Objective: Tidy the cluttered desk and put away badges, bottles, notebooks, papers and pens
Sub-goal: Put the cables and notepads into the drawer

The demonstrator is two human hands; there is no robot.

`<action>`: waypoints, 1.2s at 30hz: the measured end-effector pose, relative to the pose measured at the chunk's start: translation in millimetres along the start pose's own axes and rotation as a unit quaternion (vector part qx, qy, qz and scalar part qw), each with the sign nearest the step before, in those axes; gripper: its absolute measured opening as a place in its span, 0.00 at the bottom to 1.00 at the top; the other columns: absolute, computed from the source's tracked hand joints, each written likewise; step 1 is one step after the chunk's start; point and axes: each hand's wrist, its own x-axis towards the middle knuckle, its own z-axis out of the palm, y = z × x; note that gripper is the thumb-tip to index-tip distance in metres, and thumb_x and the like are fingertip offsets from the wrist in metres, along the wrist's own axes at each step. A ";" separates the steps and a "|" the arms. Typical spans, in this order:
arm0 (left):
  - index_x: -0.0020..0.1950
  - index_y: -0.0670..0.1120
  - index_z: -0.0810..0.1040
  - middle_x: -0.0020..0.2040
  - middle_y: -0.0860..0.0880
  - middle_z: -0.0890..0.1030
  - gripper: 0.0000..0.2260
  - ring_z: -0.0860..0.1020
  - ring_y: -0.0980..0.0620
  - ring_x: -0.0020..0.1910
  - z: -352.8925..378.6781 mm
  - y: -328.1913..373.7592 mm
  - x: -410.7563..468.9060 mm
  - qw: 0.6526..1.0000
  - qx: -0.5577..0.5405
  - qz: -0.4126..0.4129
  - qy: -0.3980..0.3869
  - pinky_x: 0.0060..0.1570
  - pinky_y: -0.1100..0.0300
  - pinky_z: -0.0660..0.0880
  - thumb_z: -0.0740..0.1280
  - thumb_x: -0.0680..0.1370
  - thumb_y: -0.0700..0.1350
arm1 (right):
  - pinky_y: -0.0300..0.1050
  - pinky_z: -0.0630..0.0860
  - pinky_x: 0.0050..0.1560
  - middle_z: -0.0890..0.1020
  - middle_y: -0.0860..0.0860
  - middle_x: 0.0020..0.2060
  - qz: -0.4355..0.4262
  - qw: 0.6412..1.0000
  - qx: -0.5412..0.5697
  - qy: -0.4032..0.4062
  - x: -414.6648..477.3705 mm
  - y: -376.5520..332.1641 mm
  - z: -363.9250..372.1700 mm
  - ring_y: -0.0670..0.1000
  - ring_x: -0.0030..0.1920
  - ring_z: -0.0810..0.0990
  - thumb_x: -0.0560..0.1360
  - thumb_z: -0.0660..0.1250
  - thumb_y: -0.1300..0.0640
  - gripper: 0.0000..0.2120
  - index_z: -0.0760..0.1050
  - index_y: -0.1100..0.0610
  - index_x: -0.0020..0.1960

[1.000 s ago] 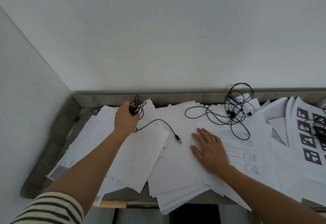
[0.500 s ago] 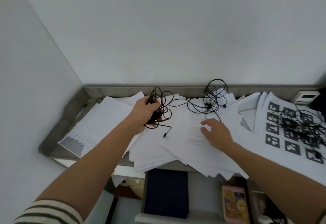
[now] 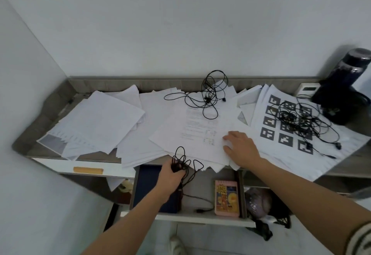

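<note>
Papers (image 3: pixel 180 134) are spread in loose, overlapping piles across the desk (image 3: pixel 357 160), with some sheets hanging over its front edge. A bundle of black cable (image 3: pixel 184 164) is gripped in the left hand (image 3: pixel 170 180), whose fingers are closed around it; the hand is held over an open drawer (image 3: pixel 200 217) below the desk front, and the cable's free end (image 3: pixel 199 211) lies on the drawer floor. A dark blue notebook (image 3: pixel 146 186) is seen in the drawer's left part, partly under the left forearm, and a pink book (image 3: pixel 226 198) lies flat at its right side. The right hand (image 3: pixel 243 150) is laid palm down on the papers near the front edge, fingers spread and closed on nothing. A second tangle of black cable (image 3: pixel 210 96) rests on the papers by the back wall. A third, larger tangle (image 3: pixel 301 122) lies on a sheet printed with black square markers (image 3: pixel 285 140) toward the right. A dark bottle (image 3: pixel 347 79) stands at the desk's far right corner, and a small white device (image 3: pixel 307 90) is placed just beside it against the wall. A striped sleeve (image 3: pixel 361 240) is visible on the right arm.
</note>
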 end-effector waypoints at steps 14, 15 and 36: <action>0.70 0.49 0.65 0.60 0.47 0.68 0.30 0.72 0.51 0.54 41.0 -45.3 -1.6 0.966 0.231 0.087 -0.076 0.52 0.64 0.70 0.73 0.71 0.45 | 0.51 0.53 0.74 0.58 0.50 0.78 -0.017 0.999 -0.026 0.012 -7.7 4.2 14.6 0.52 0.77 0.55 0.83 0.53 0.48 0.22 0.62 0.49 0.76; 0.69 0.50 0.66 0.58 0.47 0.68 0.29 0.72 0.52 0.52 39.6 -41.5 0.6 0.967 0.227 0.098 -0.067 0.50 0.63 0.71 0.73 0.71 0.44 | 0.51 0.53 0.74 0.58 0.50 0.78 -0.016 0.999 -0.026 0.009 -7.6 4.1 14.5 0.52 0.78 0.55 0.83 0.53 0.48 0.22 0.62 0.49 0.76; 0.53 0.48 0.79 0.46 0.53 0.80 0.07 0.77 0.54 0.43 -52.6 59.1 52.1 0.937 0.248 0.222 0.101 0.47 0.58 0.76 0.68 0.75 0.46 | 0.49 0.70 0.61 0.73 0.50 0.66 0.006 1.000 0.017 0.018 47.5 -23.8 -42.8 0.52 0.66 0.71 0.78 0.64 0.46 0.22 0.68 0.48 0.70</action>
